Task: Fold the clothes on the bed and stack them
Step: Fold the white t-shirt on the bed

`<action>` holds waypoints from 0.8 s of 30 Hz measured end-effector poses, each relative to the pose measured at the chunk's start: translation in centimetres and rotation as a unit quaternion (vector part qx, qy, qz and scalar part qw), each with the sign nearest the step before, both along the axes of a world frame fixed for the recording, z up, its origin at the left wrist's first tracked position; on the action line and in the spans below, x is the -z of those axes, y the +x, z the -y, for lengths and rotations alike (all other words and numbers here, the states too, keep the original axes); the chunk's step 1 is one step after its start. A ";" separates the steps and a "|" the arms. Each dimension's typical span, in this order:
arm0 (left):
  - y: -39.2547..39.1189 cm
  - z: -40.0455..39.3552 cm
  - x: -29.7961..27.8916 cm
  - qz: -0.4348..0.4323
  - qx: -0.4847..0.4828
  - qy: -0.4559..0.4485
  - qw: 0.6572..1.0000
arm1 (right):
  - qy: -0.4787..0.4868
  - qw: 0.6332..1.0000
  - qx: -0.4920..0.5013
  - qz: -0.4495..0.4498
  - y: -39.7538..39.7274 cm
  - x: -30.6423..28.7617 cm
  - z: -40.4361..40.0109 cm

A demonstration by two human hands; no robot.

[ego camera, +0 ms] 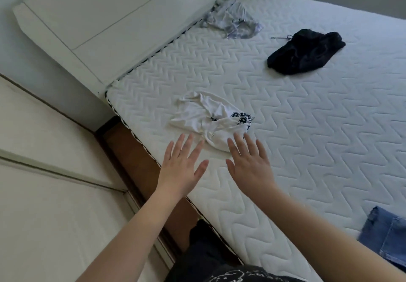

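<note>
A crumpled white T-shirt (206, 117) with dark lettering lies near the left edge of the quilted white mattress (307, 139). My left hand (182, 167) and my right hand (248, 163) reach toward it with fingers spread and straight, just short of its near edge, holding nothing. Farther back lies a bunched black garment (305, 51) with a drawstring. A crumpled grey-and-white garment (232, 19) sits by the headboard. Blue denim (386, 235) shows at the right edge, partly cut off.
A white padded headboard (98, 22) stands at the far left of the bed. A brown wooden bed frame (140, 163) runs along the mattress side beside white cabinet fronts (50, 172). My dark trousers and printed top show at the bottom.
</note>
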State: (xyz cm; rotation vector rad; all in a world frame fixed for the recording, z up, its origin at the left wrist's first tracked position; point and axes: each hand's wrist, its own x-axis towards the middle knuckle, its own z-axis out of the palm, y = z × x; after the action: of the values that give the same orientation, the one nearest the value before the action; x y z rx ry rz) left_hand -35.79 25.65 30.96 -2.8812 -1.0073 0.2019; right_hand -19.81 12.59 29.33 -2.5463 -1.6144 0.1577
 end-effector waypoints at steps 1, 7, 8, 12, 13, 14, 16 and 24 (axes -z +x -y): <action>-0.2 -2.6 0.8 -0.008 0.007 -0.006 1.000 | -0.006 1.000 0.012 -0.004 -0.3 0.5 -2.2; 2.1 -14.1 3.1 0.029 0.065 -0.056 0.996 | -0.062 0.994 0.081 -0.037 -2.1 2.8 -11.3; 2.7 -15.8 3.7 0.031 0.070 -0.055 0.996 | -0.060 0.994 0.088 -0.028 -2.0 2.9 -12.4; 5.4 -21.4 7.8 0.009 0.093 -0.081 0.992 | -0.081 0.987 0.136 -0.042 0.2 5.9 -16.0; 6.2 -22.2 8.8 0.001 0.101 -0.084 0.991 | -0.096 0.983 0.145 -0.051 0.9 6.7 -16.8; 7.0 -23.0 9.9 -0.008 0.110 -0.090 0.990 | -0.109 0.981 0.151 -0.057 1.6 7.5 -17.5; 8.5 -24.2 12.1 -0.031 0.126 -0.104 0.986 | -0.124 0.978 0.157 -0.060 2.7 8.9 -18.8; 12.7 -26.8 22.2 -0.106 0.158 -0.112 0.975 | -0.118 0.970 0.181 -0.113 8.7 17.4 -23.8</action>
State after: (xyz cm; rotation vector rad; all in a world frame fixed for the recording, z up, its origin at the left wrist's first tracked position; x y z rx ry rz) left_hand -23.06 52.47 8.72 -3.0786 -0.5103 0.6199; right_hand -11.09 36.43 11.92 -2.8201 -1.0847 0.6087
